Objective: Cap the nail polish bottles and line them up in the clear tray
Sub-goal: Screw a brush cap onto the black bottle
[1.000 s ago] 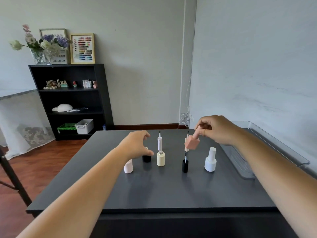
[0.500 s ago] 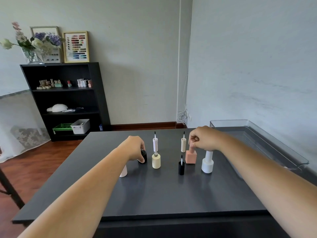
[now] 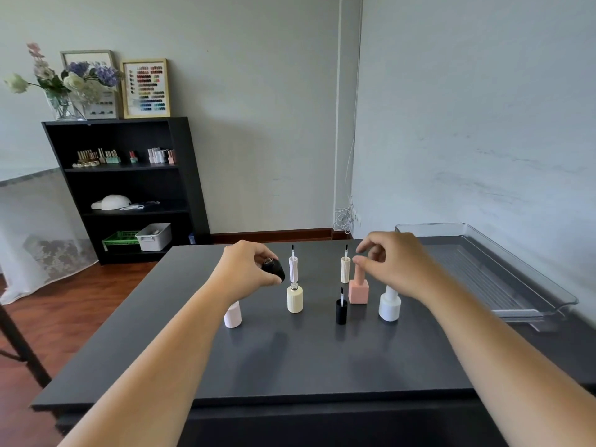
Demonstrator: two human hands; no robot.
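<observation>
**Black bottle in hand, its cap standing to the right**

Bottles and loose caps stand in a cluster on our dark table (image 3: 290,359). Our left hand (image 3: 248,269) grips the black bottle (image 3: 274,269), tilted, open neck pointing up and away from us. Our right hand (image 3: 393,266) hovers with fingers loosely spread, holding nothing, just above the pink square bottle (image 3: 358,290), which stands capped. The black brush cap (image 3: 341,309) stands upright (brush uppermost) in front of the pink bottle, lower left of our right fingers and clearly nearer that hand than the left. Its long axis is vertical, so we judge a pinch from above suits, then flipping it into the neck. The clear tray (image 3: 548,285) lies empty at the far right.
</observation>
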